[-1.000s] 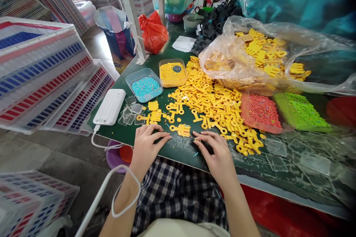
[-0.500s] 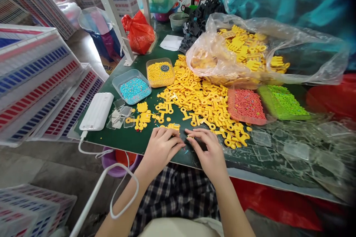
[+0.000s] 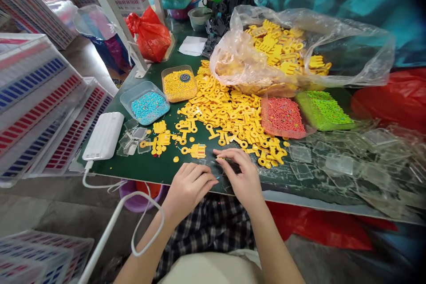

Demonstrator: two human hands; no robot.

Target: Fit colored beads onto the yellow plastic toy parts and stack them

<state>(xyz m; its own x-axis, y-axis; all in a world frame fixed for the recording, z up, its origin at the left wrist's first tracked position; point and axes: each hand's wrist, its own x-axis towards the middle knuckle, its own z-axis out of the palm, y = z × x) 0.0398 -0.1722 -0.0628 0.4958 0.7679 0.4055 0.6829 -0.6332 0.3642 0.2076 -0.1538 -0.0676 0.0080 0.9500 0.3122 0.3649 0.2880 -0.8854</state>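
Near the table's front edge, my left hand [image 3: 190,187] has its fingers bent together, a tiny blue piece at its fingertips; its grip is too small to make out. My right hand [image 3: 241,176] pinches a small yellowish piece between thumb and forefinger. Just beyond my left hand lies a flat yellow piece [image 3: 198,151] with coloured beads in it. A big pile of yellow pieces [image 3: 229,111] spreads behind both hands. Yellow beads [image 3: 179,84] and blue beads [image 3: 149,106] fill trays at the left; red beads [image 3: 285,116] and green beads [image 3: 328,110] fill trays at the right.
A white power bank [image 3: 104,136] with a cable lies at the left edge beside clear plastic squares [image 3: 135,138]. More clear squares [image 3: 342,164] cover the right side. Behind are an open plastic bag [image 3: 229,55], a red bag [image 3: 153,35] and a metal post [image 3: 115,13].
The view has shifted, moving the table's contents left in the picture. My left hand has drawn back toward the edge, uncovering the beaded yellow piece. My right hand keeps its pinch.
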